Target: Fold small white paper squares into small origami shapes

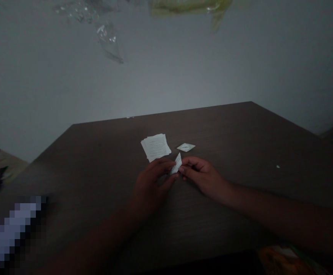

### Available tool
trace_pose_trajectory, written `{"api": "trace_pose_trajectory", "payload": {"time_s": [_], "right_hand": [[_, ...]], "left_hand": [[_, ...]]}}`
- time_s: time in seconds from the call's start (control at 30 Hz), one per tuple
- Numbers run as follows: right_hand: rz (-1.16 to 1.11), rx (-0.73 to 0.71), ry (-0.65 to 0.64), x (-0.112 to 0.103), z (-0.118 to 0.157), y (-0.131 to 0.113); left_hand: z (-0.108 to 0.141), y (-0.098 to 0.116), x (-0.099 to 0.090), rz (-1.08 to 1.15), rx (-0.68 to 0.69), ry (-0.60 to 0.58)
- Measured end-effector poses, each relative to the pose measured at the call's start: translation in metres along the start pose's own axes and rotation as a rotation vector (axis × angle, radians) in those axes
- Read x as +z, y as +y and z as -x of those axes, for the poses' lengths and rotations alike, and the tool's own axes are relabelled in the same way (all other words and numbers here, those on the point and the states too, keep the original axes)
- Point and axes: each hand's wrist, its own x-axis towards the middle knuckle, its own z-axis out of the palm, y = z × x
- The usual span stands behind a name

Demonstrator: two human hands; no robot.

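1. A folded white paper slip (177, 164) is held tilted between the left hand (154, 180) and the right hand (202, 177), both closed on it.
2. A stack of printed paper slips (156, 147) is laid on the dark wood counter (229, 152), just beyond the hands.
3. A folded paper diamond (186, 147) is placed just beside the stack.

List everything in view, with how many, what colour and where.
paper slips: one stack, white, mid-table
folded paper diamond: one, white, right of the stack
folded paper piece: one, white, between the hands
table: one, dark brown wood, lower view
speck: one, white, table's right side
clear plastic piece: one, transparent, upper left
package: one, yellow-green, top edge
wall: one, grey, behind the table
left hand: one, pinching the folded paper piece
right hand: one, fingertips beside that piece
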Motion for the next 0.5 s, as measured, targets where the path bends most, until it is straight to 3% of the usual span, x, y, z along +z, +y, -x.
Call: {"api": "trace_pose_trajectory", "payload": {"time_s": [0.3,0.5], "right_hand": [[-0.066,0.029,0.059,0.006,0.001,0.002],[-0.148,0.006,0.006,0.012,-0.001,0.001]], "left_hand": [[0.006,0.003,0.003,-0.115,0.087,0.007],[0.007,-0.002,0.007,-0.253,0.188,0.019]]}}
